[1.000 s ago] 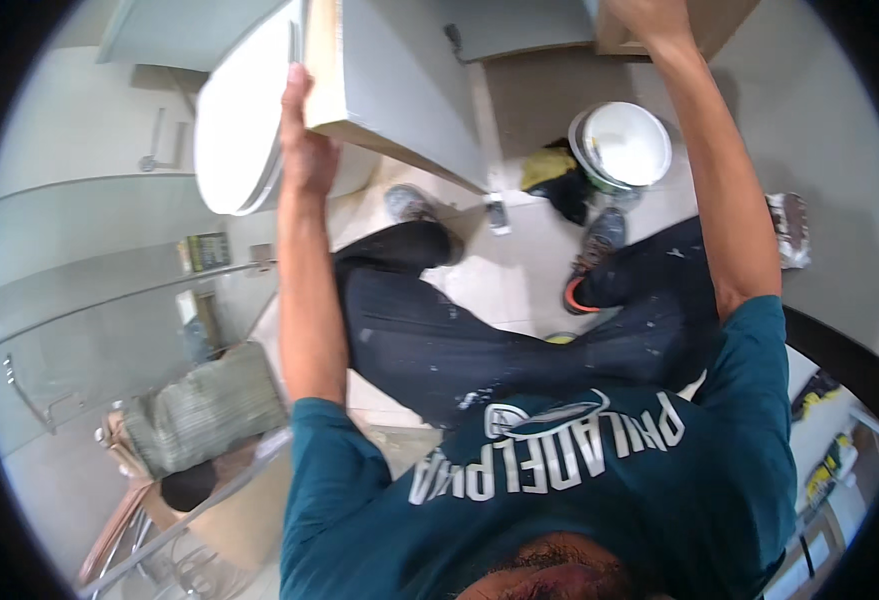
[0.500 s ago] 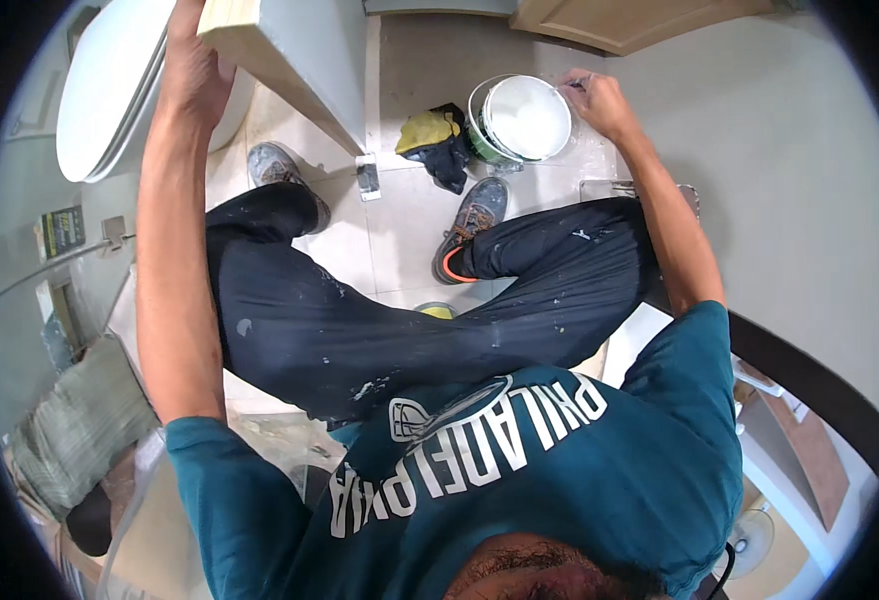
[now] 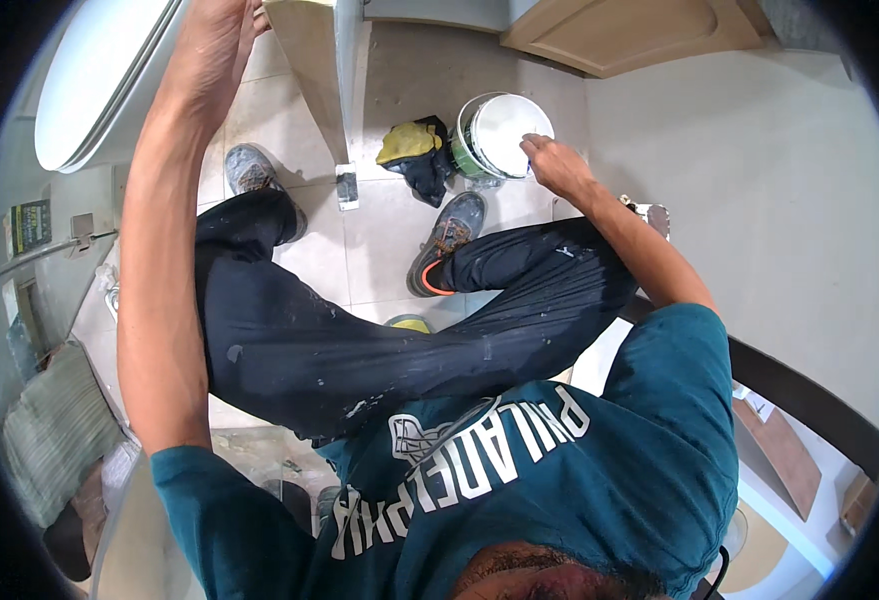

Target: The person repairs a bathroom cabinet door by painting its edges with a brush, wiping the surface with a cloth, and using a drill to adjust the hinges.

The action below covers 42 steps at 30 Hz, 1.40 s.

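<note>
My left hand [image 3: 217,50] is closed around the edge of a pale wooden door panel [image 3: 304,80] at the upper left, with its fingertips partly hidden. My right hand [image 3: 554,165] has curled fingers at the right part of a round white lid [image 3: 501,122] on a green-and-white bucket [image 3: 464,150]; what is between the fingertips is too small to make out. A yellow-and-black cloth bundle [image 3: 414,150] lies on the floor just left of the bucket.
A white toilet seat [image 3: 84,95] is beside my left arm. A beige cabinet door [image 3: 619,35] is at the top right. My shoes [image 3: 444,235] rest on the tiled floor [image 3: 309,260]. Glass panels and folded material [image 3: 54,430] line the left side; a pale wall is at right.
My right hand has come down from the upper cabinet door to the bucket and moved onto its lid. My left hand stays on the panel edge as the view has shifted.
</note>
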{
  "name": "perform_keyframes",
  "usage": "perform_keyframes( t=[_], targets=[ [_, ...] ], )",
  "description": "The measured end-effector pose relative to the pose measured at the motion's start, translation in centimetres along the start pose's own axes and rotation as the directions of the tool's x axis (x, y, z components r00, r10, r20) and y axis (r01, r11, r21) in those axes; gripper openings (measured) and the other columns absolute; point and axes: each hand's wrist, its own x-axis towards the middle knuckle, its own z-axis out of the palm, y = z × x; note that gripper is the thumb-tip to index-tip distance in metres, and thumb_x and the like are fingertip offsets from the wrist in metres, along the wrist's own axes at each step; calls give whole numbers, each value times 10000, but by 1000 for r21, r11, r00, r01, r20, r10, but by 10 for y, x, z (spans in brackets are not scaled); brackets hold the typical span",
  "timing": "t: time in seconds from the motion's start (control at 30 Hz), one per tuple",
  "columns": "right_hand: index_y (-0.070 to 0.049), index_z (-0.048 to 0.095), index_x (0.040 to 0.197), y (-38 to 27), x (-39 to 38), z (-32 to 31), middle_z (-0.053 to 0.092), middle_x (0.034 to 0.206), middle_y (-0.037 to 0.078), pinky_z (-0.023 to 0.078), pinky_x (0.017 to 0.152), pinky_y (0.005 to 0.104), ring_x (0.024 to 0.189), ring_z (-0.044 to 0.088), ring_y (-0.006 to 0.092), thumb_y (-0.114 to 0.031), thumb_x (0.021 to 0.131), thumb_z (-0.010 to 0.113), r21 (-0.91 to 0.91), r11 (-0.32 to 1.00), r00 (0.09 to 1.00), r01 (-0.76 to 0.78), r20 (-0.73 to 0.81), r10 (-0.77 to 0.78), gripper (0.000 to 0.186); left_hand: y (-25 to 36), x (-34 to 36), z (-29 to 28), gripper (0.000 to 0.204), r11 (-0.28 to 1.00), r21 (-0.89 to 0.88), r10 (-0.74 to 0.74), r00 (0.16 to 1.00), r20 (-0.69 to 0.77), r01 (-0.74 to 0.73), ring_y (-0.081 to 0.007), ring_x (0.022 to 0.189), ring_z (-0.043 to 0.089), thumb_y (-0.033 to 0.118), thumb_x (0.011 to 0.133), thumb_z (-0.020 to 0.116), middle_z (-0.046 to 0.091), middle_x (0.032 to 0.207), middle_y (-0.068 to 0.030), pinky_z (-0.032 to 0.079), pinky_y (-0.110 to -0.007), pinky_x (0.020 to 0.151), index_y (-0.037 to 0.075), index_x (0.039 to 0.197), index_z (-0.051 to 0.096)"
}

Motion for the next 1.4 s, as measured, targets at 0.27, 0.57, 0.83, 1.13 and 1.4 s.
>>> perform_keyframes(
  t=[0.27, 0.57, 0.83, 1.13, 1.4],
  targets=[
    [27, 612, 950, 6, 1, -3, 651, 1012, 191, 573, 827, 419, 965, 671, 344, 1, 857, 518, -59, 993, 994, -105, 15, 106, 135, 5, 0, 1, 742, 1000, 20, 8, 1000, -9, -8, -216, 1252, 540, 516, 941, 604, 582, 1336, -168, 388, -346, 1085, -58, 1394, 476],
    [42, 614, 950, 4, -1, -2, 652, 999, 208, 573, 829, 417, 960, 672, 359, -28, 872, 510, -84, 987, 991, -136, -4, 136, 148, 0, -1, -1, 762, 999, 35, -4, 997, -78, 7, -227, 1241, 543, 523, 920, 635, 578, 1337, -166, 389, -356, 1083, -56, 1390, 480],
    [46, 610, 953, -7, 0, -18, 655, 1017, 215, 568, 833, 429, 972, 667, 370, -25, 878, 497, -23, 981, 981, -193, -7, 193, 153, 0, -2, -2, 777, 999, 35, -12, 997, -81, 15, -223, 1227, 555, 539, 908, 642, 587, 1326, -167, 402, -350, 1069, -51, 1390, 486],
    [44, 605, 981, 2, -3, -6, 648, 1049, 209, 575, 819, 420, 976, 667, 366, -17, 880, 487, -41, 997, 994, -69, -83, 66, 167, 0, 0, -3, 769, 999, 14, -36, 997, -65, 37, -216, 1214, 564, 535, 912, 636, 592, 1321, -162, 414, -348, 1056, -52, 1387, 488],
    [41, 595, 1011, -5, 3, -7, 637, 1044, 204, 588, 811, 404, 966, 675, 351, -29, 902, 485, -35, 996, 995, -85, -56, 83, 171, 2, -3, -3, 780, 999, 30, -23, 997, -69, 25, -227, 1244, 549, 537, 911, 632, 578, 1352, -169, 401, -353, 1069, -52, 1399, 479]
  ],
)
